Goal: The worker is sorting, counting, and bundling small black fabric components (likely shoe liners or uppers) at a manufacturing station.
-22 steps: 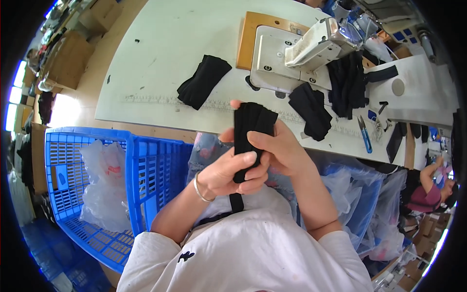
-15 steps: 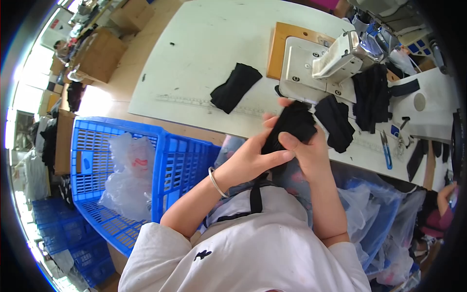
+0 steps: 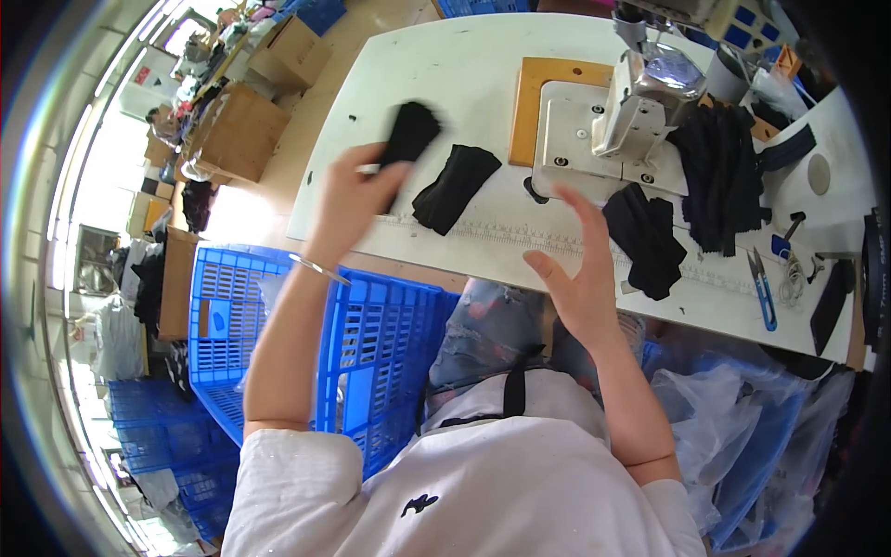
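Observation:
My left hand point(image 3: 351, 200) grips a bundle of black fabric pieces point(image 3: 410, 139), blurred by motion, above the left part of the white table. Just to its right, another black fabric bundle point(image 3: 456, 189) lies on the tabletop. My right hand point(image 3: 585, 278) is empty, its thumb and fingers spread, over the table's near edge. Beside it on the right rests a black fabric stack point(image 3: 644, 239) below the sewing machine point(image 3: 640, 111). A larger heap of black fabric strips point(image 3: 719, 176) lies right of the machine.
A blue plastic basket point(image 3: 380, 288) stands at my left against the white table point(image 3: 390, 70). Blue-handled thread snips point(image 3: 764, 295) lie at the right near edge. A ruler strip point(image 3: 520, 236) runs along the table's near side. Clear plastic bags point(image 3: 691, 422) hang at my right.
My hands have parted. The left has carried the black fabric bundle from in front of the machine to the far left, while the right has let go and opened. The view has shifted slightly.

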The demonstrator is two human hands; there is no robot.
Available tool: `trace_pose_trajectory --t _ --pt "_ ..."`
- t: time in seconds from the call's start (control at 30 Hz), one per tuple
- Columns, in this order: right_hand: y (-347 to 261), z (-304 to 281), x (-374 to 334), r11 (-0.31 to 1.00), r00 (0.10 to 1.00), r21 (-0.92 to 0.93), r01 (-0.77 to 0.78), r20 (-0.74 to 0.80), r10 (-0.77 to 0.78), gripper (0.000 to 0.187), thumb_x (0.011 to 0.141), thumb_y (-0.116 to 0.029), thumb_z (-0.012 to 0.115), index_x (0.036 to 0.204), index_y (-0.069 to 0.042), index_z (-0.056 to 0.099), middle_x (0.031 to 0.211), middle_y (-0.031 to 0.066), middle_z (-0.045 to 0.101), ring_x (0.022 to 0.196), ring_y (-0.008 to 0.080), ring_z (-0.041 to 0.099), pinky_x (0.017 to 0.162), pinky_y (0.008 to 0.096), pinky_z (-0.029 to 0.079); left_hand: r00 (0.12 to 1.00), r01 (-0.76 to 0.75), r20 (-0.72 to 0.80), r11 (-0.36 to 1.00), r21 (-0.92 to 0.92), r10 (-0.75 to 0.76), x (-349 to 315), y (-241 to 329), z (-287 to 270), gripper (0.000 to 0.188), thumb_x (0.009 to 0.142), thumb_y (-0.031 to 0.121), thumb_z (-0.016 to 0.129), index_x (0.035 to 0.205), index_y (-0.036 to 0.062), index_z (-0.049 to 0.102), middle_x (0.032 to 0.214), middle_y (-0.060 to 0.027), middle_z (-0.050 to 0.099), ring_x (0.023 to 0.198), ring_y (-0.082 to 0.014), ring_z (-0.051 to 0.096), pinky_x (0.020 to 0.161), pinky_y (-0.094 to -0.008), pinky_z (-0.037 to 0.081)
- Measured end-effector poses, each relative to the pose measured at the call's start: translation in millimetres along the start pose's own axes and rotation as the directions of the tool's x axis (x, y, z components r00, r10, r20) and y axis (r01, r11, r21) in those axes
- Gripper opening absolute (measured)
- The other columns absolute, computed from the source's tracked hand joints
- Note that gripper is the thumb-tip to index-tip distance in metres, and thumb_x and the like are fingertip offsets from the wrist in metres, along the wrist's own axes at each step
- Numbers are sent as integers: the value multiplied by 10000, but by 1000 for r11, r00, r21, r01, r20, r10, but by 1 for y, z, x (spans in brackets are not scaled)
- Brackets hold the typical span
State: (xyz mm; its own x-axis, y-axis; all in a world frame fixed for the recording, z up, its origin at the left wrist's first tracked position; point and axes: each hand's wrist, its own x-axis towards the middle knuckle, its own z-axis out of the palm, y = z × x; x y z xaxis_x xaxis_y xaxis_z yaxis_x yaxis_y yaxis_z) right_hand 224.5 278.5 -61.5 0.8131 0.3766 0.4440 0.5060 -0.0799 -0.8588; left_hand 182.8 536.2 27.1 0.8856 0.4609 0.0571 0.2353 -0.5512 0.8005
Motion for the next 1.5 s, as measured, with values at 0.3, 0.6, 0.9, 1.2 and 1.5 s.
trace_pose_trajectory --t 0.3,0.6,0.9,1.2,1.5 --pt "11 6 -8 925 981 -331 186 118 -155 444 844 -75 618 1275 -87 515 988 59 591 968 232 564 1003 469 325 962 270 -179 634 724 -206 62 -218 -83 622 958 461 478 1370 -3 435 1455 -307 319 1323 -421 347 1090 -472 299" --pt "6 11 -13 866 979 -459 197 140 -149 427 871 -86 604 1290 -88 519 937 38 609 976 199 575 1017 467 341 953 246 -80 590 769 -293 52 -173 -78 843 941 669 298 1539 104 112 1586 -166 159 1464 -361 141 1121 -628 135" --pt "10 9 -14 839 968 -489 240 189 -166 419 851 -95 627 1260 -77 540 948 44 615 1004 203 575 1024 476 341 959 195 -96 377 905 -266 45 -135 -64 852 933 646 375 1550 174 25 1586 -213 106 1459 -396 146 1116 -661 118" --pt "10 15 -15 815 965 -521 255 186 -183 365 815 -100 656 1173 -74 590 970 41 621 1017 203 574 1039 475 335 954 -280 155 586 760 255 8 -63 7 736 920 495 552 1450 28 342 1483 -197 362 1368 -382 323 1132 -484 201" --pt "9 15 -13 826 970 -508 242 158 -187 359 775 -83 663 1130 -76 612 978 46 617 1027 202 574 1036 474 354 948 -101 305 820 563 -93 23 -38 43 611 771 350 769 1138 -85 549 1153 -234 525 1074 -353 538 962 -386 436"
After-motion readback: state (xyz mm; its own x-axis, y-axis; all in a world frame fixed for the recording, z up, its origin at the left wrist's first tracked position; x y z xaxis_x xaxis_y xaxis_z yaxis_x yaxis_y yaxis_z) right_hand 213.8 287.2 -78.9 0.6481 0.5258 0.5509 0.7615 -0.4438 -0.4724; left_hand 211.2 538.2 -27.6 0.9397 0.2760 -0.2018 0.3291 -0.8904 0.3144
